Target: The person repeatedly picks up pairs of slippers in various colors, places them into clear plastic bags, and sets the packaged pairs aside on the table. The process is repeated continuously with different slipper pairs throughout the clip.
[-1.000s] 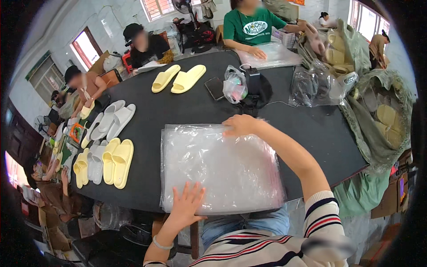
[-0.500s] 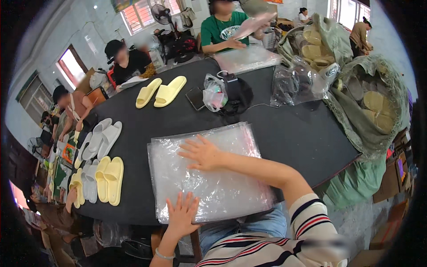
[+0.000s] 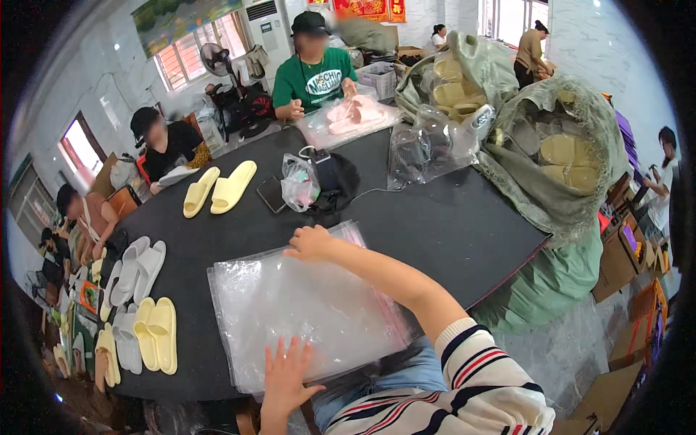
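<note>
A stack of clear plastic bags lies on the black table in front of me, with a pinkish strip along its right side. My left hand rests open on the near left part of the stack, fingers spread. At the far edge, my right hand has its fingers bent and close together over the bags, gripping that edge. Yellow slippers and grey slippers stand in pairs to the left. Another yellow pair sits farther back.
Beyond the stack are a phone, a small plastic bag of items and a black pouch. Sacks of slippers crowd the right edge. Across the table a person in green has pink slippers on clear plastic.
My right hand has gone from lying flat and spread to bent fingers at the stack's far edge. My left hand stays spread on the bags. The head view has shifted.
</note>
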A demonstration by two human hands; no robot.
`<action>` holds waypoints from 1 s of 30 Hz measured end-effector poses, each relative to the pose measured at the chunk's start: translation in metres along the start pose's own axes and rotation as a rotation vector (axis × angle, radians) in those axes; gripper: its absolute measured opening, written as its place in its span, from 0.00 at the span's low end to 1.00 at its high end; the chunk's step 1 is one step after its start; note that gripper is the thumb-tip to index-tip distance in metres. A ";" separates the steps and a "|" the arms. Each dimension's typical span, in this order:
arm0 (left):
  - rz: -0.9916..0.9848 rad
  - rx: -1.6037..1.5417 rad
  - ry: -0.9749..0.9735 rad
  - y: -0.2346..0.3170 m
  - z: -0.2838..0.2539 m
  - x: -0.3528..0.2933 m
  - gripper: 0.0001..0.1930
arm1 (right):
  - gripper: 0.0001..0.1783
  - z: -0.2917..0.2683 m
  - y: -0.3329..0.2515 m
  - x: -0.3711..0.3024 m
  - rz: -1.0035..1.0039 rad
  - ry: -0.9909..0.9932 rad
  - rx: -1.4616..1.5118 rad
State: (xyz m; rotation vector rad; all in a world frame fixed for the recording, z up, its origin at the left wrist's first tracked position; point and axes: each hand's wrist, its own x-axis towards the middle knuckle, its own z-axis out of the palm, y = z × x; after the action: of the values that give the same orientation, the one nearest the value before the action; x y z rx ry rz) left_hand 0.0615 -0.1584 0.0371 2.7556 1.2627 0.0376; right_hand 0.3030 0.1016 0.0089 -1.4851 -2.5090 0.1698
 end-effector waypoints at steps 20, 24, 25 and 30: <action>0.013 -0.037 0.103 -0.006 0.038 0.013 0.55 | 0.32 -0.118 0.245 -0.220 0.459 0.353 -0.824; 0.013 -0.013 0.062 -0.006 0.034 0.015 0.56 | 0.09 -0.140 0.294 -0.265 0.436 0.451 -0.780; 0.010 -0.033 0.062 -0.007 0.032 0.016 0.55 | 0.05 -0.144 0.298 -0.269 0.435 0.412 -0.795; 0.004 -0.062 0.067 -0.012 0.035 0.012 0.54 | 0.04 -0.166 0.250 -0.247 0.346 0.293 -0.485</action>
State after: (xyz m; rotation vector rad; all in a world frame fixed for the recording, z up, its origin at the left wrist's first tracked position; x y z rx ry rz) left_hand 0.0626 -0.1446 0.0006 2.7258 1.2497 0.1675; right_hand 0.6713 0.0041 0.0852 -1.9463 -2.1304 -0.6003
